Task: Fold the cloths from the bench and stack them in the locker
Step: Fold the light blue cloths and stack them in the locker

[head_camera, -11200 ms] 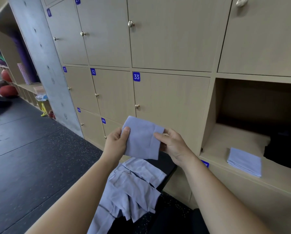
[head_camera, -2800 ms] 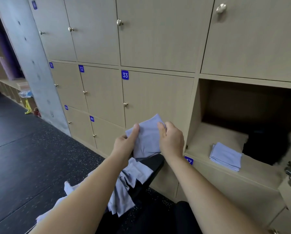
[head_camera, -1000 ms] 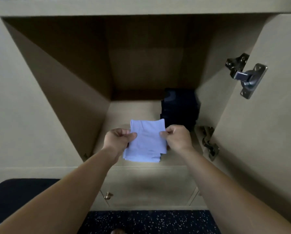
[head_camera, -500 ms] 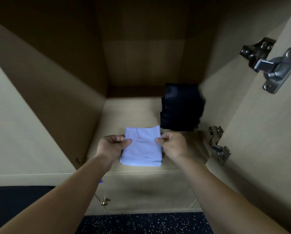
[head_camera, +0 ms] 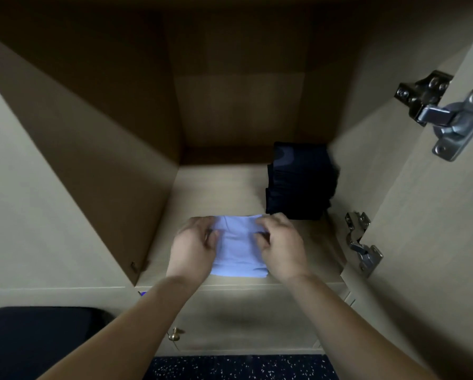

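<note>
left hand (head_camera: 192, 248), right hand (head_camera: 280, 245), pinching folded cloth (head_camera: 236, 246)

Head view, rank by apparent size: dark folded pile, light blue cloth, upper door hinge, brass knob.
1. dark folded pile
2. upper door hinge and light blue cloth: too close to rank; the hinge is nearer the camera, the cloth partly under the left hand and right hand
3. brass knob
</note>
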A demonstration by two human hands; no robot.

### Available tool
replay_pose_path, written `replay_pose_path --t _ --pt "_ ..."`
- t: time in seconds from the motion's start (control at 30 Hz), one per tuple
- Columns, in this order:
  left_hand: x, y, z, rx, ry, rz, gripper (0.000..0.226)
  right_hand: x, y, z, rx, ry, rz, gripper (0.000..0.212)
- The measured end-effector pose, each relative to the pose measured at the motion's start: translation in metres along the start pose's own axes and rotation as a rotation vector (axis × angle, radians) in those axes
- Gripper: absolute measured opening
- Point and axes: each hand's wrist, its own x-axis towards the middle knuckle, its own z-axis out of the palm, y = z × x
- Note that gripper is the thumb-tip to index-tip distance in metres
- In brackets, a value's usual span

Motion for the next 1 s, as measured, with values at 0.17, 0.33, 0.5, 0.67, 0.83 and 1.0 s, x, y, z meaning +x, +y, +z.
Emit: replay_pose_path --t 0.17,0.33,0.5,0.67,0.83,1.0 --pt "-0.002 -0.012 0.017 0.370 -0.277 0.252 0.046 -0.008 -0.001 0.005 -0.232 -0.298 -0.160 0.049" --pt "-0.002 -0.026 0.020 0.255 -0.407 0.205 0.052 -0.014 0.010 0.015 -0.157 -0.332 -0.027 0.049" --pt "-0.001 -0.030 0.022 0.171 -0.429 0.153 0.051 -0.019 0.011 0.021 -0.120 -0.287 -0.011 0.049" --pt "0.000 -0.017 0.006 0.192 -0.409 0.080 0.052 -0.014 -0.003 0.007 -0.122 -0.292 0.018 0.048" --pt "-0.015 0.009 -0.043 0.485 -0.363 0.133 0.058 -0.018 -0.032 -0.028 -0.227 -0.238 0.056 0.039" --pt "-0.051 0.027 -0.114 0.589 -0.325 0.079 0.060 -0.041 -0.083 -0.064 -0.260 -0.239 -0.017 0.036"
